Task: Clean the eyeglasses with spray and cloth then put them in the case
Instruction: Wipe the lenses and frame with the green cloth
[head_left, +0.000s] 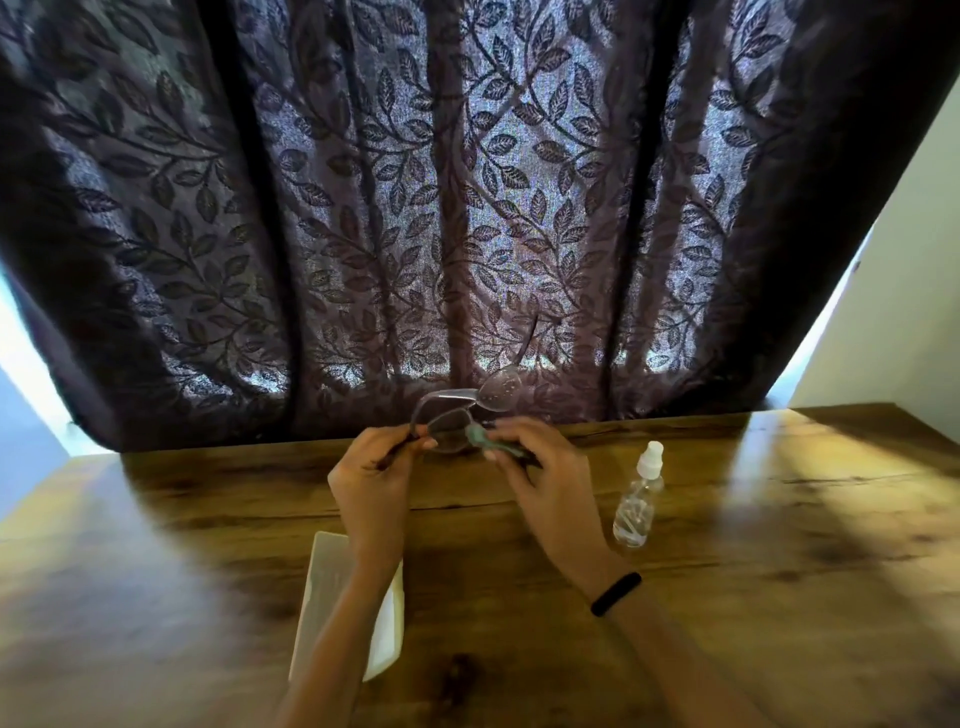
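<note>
Backdrop: dark leaf-patterned curtain (467, 208), backlit, hanging behind the spray bottle (636, 499) and across the whole width of the view. Wooden table (779, 519) carries the bottle, which stands upright, clear, white cap on. Pale flat case (319, 587) (identity judged from the task) lies well left of the bottle and nearer the person, partly under the left forearm; cannot tell if it is open. Left hand (374, 467), left of the bottle, pinches the frame end of the eyeglasses (457, 410). Right hand (540, 467), just left of the bottle, grips a teal cloth (475, 436) and presses it to one lens. The eyeglasses are held off the table, left of and beyond the bottle, in front of the curtain's hem, and the hands work close together on them. Black wristband (615, 594) on the right wrist, just nearer the person than the bottle. Step judged: wiping a lens; casing not yet done. Risks: the frame is pinched at one end only, so firm rubbing could twist it or pull it free; the other lens looks unwiped and could be skipped; the right forearm passes close by the bottle and could tip it when reaching; the case under the left forearm could be pushed off. Writing: no readable text on the bottle, case or cloth.
</note>
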